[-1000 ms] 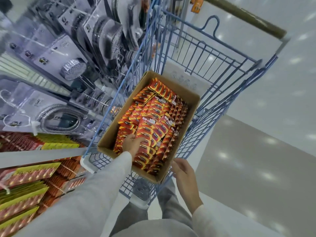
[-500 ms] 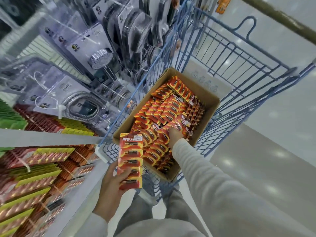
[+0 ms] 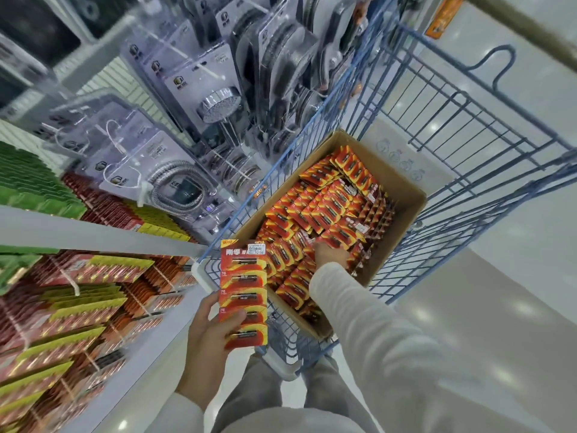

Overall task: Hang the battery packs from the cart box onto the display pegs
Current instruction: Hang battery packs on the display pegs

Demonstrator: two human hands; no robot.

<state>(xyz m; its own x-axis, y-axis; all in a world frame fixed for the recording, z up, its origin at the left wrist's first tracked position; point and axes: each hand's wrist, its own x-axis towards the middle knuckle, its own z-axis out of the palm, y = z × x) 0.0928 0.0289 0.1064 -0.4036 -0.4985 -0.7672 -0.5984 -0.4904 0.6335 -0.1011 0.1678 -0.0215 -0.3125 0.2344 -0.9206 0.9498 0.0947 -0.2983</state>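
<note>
A cardboard box (image 3: 406, 195) full of red-and-orange battery packs (image 3: 327, 207) sits in a blue wire cart (image 3: 468, 157). My left hand (image 3: 209, 335) grips the lower end of a long red strip of battery packs (image 3: 243, 285) and holds it upright just outside the cart's near left corner. My right hand (image 3: 332, 254) reaches down into the box and rests among the packs. Its fingertips are buried between them, so its grip is hidden. Display rows of hanging battery packs (image 3: 93, 295) in red, yellow and green fill the shelving at lower left.
Clear blister packs of shower heads and hoses (image 3: 218, 104) hang above the battery display, close to the cart's left side. A grey shelf edge (image 3: 93, 232) runs between them. Pale shop floor (image 3: 499, 307) lies to the right of the cart.
A second ago my left hand was in the box and my right hand held the box's near edge. Now the left hand holds a strip outside it and the right hand is inside.
</note>
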